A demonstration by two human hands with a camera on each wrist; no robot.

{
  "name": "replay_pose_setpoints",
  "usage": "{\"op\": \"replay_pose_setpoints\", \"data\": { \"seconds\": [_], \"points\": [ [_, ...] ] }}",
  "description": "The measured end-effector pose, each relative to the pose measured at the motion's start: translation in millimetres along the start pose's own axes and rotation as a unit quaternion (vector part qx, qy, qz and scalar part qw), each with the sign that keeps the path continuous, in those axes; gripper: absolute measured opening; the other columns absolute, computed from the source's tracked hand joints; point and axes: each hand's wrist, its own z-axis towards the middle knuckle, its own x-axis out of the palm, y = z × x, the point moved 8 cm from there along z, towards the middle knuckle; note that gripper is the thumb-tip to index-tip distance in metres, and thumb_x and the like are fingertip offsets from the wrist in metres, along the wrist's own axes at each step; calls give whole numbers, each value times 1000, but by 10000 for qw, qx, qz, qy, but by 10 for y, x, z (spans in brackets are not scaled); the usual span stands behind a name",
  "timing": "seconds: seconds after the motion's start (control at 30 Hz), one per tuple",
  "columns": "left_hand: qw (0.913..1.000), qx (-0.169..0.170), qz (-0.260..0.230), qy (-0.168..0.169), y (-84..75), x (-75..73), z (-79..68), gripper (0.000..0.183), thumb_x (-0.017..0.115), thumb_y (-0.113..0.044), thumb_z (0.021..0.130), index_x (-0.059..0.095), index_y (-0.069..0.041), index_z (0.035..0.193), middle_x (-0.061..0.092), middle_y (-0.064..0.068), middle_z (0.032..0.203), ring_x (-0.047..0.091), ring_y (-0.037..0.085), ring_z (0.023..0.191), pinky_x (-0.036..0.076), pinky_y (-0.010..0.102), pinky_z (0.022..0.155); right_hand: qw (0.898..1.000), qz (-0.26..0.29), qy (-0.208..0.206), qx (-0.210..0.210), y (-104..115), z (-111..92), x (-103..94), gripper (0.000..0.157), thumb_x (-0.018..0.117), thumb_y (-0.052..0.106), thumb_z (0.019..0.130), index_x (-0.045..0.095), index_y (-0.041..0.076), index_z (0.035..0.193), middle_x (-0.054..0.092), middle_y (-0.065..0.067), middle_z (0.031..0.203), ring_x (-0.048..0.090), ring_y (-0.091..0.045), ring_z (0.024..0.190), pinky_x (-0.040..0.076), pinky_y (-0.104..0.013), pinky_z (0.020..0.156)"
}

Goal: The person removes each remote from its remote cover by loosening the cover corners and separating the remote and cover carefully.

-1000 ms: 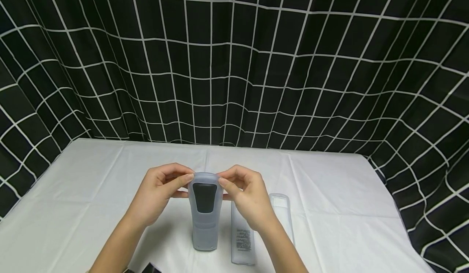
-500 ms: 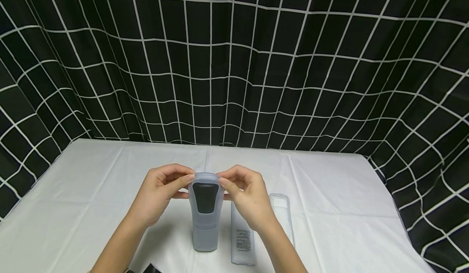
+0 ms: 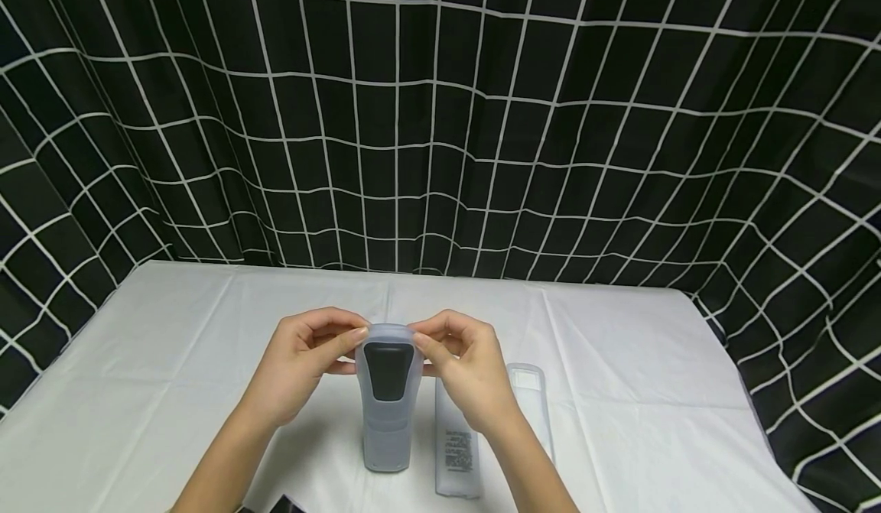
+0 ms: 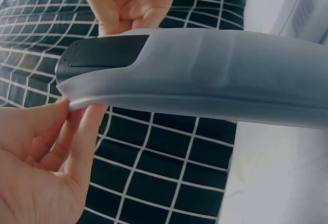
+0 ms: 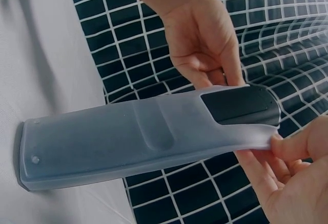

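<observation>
A dark remote control [image 3: 388, 371] stands upright in a translucent bluish soft cover [image 3: 387, 436], its lower end on the white cloth. The dark surface shows through a tapered opening near the top. My left hand [image 3: 289, 364] pinches the cover's upper left edge between thumb and fingers. At the upper right edge, my right hand [image 3: 475, 368] pinches the cover the same way. In the left wrist view the cover's rim [image 4: 84, 100] is pulled outward from the remote by the left fingertips. The right wrist view shows the rim [image 5: 256, 138] stretched out at the right thumb too.
Two more pale translucent cases lie on the white-covered table [image 3: 654, 360] to the right: one with printed text [image 3: 457, 452], another [image 3: 531, 398] partly behind my right forearm. A black curtain with a white grid [image 3: 440, 115] hangs behind and around the table.
The top of the covered remote has shifted very slightly to the right, with the left fingertips moving along. Both hands keep their pinch on the cover.
</observation>
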Motion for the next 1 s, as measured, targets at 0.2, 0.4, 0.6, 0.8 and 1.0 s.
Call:
{"op": "replay_pose_setpoints", "data": {
  "seconds": [0.2, 0.4, 0.6, 0.8, 1.0],
  "points": [
    [10000, 16, 85, -15, 2, -2, 4, 19, 70, 0, 99, 71, 15, 111, 72, 2, 92, 70, 12, 79, 65, 31, 74, 10000, 10, -16, 30, -10, 6, -7, 5, 69, -9, 95, 73, -9, 98, 74, -11, 89, 70, -14, 76, 66, -36, 73],
    [9998, -11, 184, -78, 12, -10, 6, 18, 71, -1, 98, 72, 12, 110, 70, 4, 91, 67, 12, 78, 65, 30, 73, 9999, 16, -54, 88, -25, 12, -10, 6, 69, -9, 95, 74, -8, 98, 73, -10, 88, 69, -14, 75, 66, -34, 71],
    [9997, -55, 186, -154, 26, -17, 8, 18, 71, 0, 98, 72, 13, 111, 70, 3, 91, 67, 12, 76, 65, 29, 72, 9996, -81, -115, 227, -50, 16, -9, 7, 71, -8, 94, 75, -7, 99, 72, -6, 88, 66, -11, 74, 62, -28, 67],
    [9997, -44, 195, -157, 21, -16, 14, 18, 70, 2, 98, 72, 13, 111, 70, 6, 92, 69, 13, 76, 65, 30, 72, 9995, -46, -153, 266, -65, 19, -19, 10, 71, -8, 94, 76, -6, 102, 74, -11, 95, 69, -12, 77, 65, -34, 71],
    [9997, -93, 140, -200, 50, -22, 22, 18, 70, 3, 98, 71, 14, 112, 69, 5, 92, 68, 11, 74, 65, 29, 71, 9994, -35, -159, 299, -79, 22, -14, 11, 71, -7, 94, 76, -6, 104, 73, -11, 96, 70, -12, 78, 66, -37, 73]
  ]
}}
